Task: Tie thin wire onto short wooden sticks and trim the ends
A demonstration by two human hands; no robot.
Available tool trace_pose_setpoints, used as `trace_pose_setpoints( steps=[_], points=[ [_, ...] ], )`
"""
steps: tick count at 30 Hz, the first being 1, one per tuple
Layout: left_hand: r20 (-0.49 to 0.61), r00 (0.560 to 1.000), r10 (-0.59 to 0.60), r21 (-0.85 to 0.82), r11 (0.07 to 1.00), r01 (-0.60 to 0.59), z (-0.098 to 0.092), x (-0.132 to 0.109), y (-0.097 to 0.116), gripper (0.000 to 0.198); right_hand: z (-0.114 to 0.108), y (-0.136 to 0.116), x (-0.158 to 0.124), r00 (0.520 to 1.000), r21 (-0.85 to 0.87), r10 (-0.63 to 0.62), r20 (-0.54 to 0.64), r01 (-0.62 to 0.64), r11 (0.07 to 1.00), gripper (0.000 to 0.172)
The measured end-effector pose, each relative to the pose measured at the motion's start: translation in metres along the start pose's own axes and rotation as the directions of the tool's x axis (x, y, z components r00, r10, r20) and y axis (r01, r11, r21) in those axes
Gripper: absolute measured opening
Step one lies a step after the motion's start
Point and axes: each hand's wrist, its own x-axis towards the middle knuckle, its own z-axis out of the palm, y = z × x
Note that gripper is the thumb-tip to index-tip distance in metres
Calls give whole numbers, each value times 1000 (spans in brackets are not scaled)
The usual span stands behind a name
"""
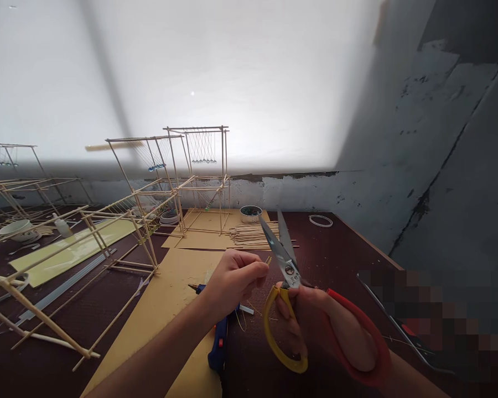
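My right hand (315, 320) grips a pair of scissors (288, 271) with one yellow and one red handle loop; the steel blades are parted and point up and away. My left hand (232, 279) is pinched shut on a thin short stick piece (268, 260) held just left of the blades. Below my left wrist a blue glue gun (219, 342) lies on the table, partly hidden by my forearm. A pile of thin wooden sticks (253, 235) lies beyond the hands.
Stick-built frames (199, 171) with hanging beads stand at the back and left. A long stick truss (66, 260) spans the left side. Yellow cardboard sheets (166, 298), a small tin (250, 213), a white ring (321, 220) and a white bowl (19, 229) sit on the dark table.
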Motion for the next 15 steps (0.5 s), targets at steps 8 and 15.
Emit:
trace_pose_setpoints(
  steps=[8,15],
  points=[
    [-11,1000,-11,4,1000,11,1,-1,-1,33,-5,-2,1,1000,29,-17,18,17,999,47],
    [-9,1000,-21,-6,1000,21,1,0,0,33,-5,-1,-2,1000,13,1,-2,-1,1000,48]
  ],
)
